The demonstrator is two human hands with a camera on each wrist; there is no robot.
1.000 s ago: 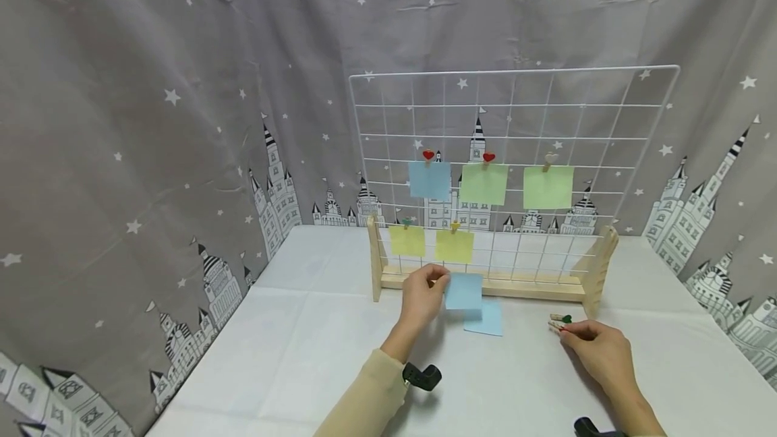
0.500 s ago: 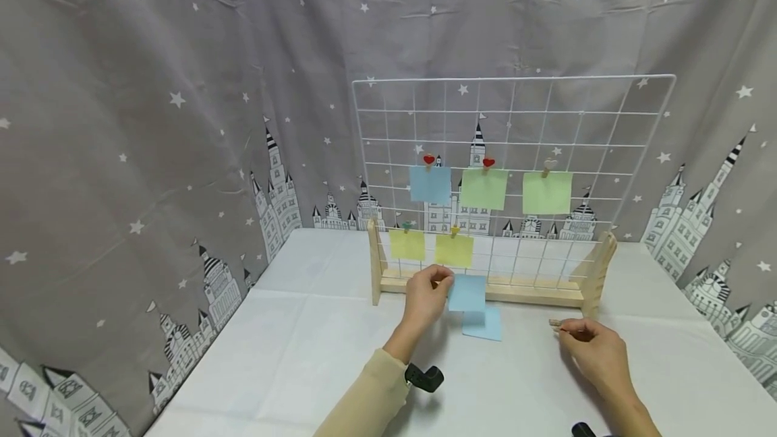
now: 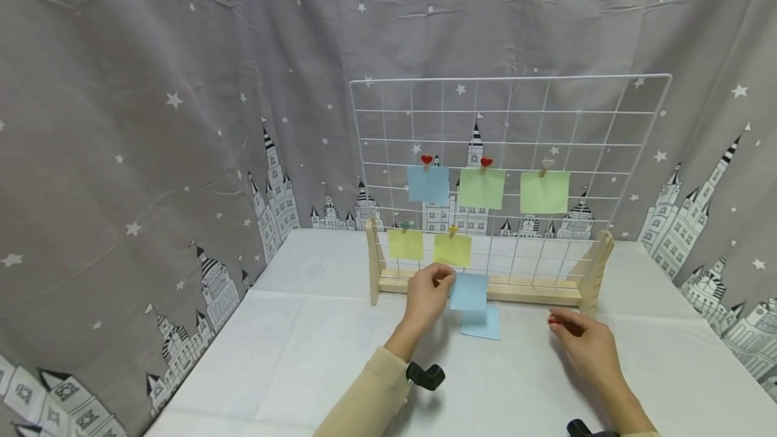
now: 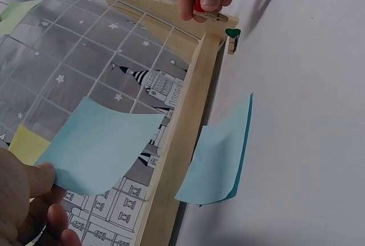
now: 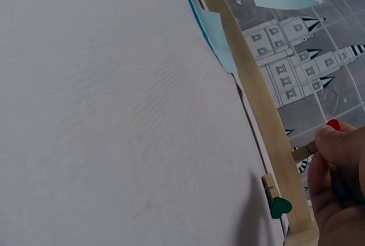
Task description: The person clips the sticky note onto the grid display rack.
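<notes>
My left hand (image 3: 427,294) pinches a blue sticky note (image 3: 469,291) by its left edge, in front of the rack's wooden base. Below it, on the table, lies a small pad of blue sticky notes (image 3: 483,326). Off to the right, my right hand (image 3: 585,346) holds a small wooden clothespin (image 5: 305,151) with a red top between thumb and fingers, raised off the table. In the right wrist view, a second clothespin with a green heart (image 5: 279,207) lies on the table beside the base; the right hand hides it in the head view.
A white wire grid (image 3: 510,112) stands in a wooden base (image 3: 534,294). Clothespins hold a blue note (image 3: 427,185), two green notes (image 3: 481,189) and two yellow notes (image 3: 405,245) on it. A grey curtain (image 3: 182,52) hangs behind the white table (image 3: 291,349).
My right hand has picked up the red-topped clothespin from the table and lifted it slightly to the left. The left hand with the blue note has shifted only a little to the right.
</notes>
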